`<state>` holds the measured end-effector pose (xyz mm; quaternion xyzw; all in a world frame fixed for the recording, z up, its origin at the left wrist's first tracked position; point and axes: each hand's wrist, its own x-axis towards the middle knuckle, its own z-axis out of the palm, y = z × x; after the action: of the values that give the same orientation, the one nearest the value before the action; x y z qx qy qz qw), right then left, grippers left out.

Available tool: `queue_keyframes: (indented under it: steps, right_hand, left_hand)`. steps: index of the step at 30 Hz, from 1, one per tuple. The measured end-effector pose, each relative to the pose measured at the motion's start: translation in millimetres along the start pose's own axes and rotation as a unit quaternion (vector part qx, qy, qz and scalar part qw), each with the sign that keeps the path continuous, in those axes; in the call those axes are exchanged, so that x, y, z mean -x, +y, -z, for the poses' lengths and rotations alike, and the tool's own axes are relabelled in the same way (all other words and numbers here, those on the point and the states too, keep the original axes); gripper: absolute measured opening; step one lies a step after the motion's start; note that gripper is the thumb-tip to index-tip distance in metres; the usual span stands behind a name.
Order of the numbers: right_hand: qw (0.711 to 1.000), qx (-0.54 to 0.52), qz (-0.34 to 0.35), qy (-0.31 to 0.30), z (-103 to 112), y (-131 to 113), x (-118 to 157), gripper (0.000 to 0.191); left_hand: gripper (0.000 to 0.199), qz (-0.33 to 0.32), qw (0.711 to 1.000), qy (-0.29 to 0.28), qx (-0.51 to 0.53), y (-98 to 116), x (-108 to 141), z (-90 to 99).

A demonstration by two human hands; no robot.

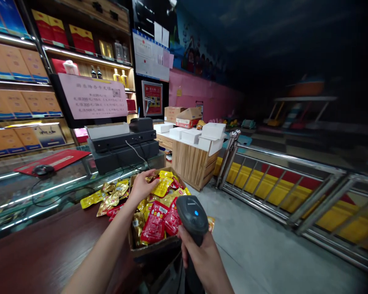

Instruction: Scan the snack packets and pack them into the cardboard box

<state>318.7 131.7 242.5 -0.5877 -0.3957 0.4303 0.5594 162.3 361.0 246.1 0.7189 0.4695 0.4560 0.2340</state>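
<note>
My right hand [199, 249] is wrapped around the handle of a black barcode scanner [192, 214], which has a lit blue light on top. The scanner is in front of the right side of an open cardboard box [155, 248] filled with small snack packets. My left hand [142, 185] reaches over the far left of the box, thumb and fingers closed at the edge of a yellow snack packet [162, 186]; the fingertips are partly hidden. Red snack packets [155, 222] with barcodes lie nearer me in the box. More gold and yellow packets [113, 196] are heaped to its left.
Left of the box is a dark red tabletop [55, 249], with a glass counter [64, 196] behind it. A black cash register unit [125, 149] and a mouse [43, 170] stand there. White boxes [191, 135] sit on a wooden cabinet [188, 163]. A metal railing [272, 179] runs along the right.
</note>
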Motion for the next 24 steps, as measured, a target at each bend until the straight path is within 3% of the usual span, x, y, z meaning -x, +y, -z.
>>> queue_keyframes:
  steps: [3,6,12,15,18,24]
  right_hand:
    - [1.000,0.021,-0.007,-0.014,-9.3,0.1,-3.3,0.068]
    - [0.999,0.037,0.000,-0.022,-21.3,2.0,-3.6,0.064]
    - [0.997,0.065,-0.022,-0.044,-50.1,1.2,-0.7,0.073]
    - [0.997,0.050,-0.032,-0.054,-59.4,0.8,-1.7,0.075]
    - [0.996,0.063,-0.027,-0.058,-63.3,4.3,-3.5,0.073]
    - [0.994,0.074,-0.016,-0.074,-66.8,13.6,0.4,0.067]
  left_hand:
    - [0.047,0.010,1.000,0.009,0.002,-12.0,3.1,17.5]
    - [0.046,0.040,0.998,0.034,-0.026,-32.8,5.2,47.3]
    - [0.046,0.148,0.974,0.049,-0.167,-106.5,6.9,105.2]
    - [0.047,0.187,0.956,0.026,-0.222,-142.4,12.4,110.2]
    - [0.056,0.203,0.944,-0.002,-0.260,-164.5,18.4,103.3]
    - [0.060,0.228,0.922,-0.035,-0.310,-165.6,24.1,99.6]
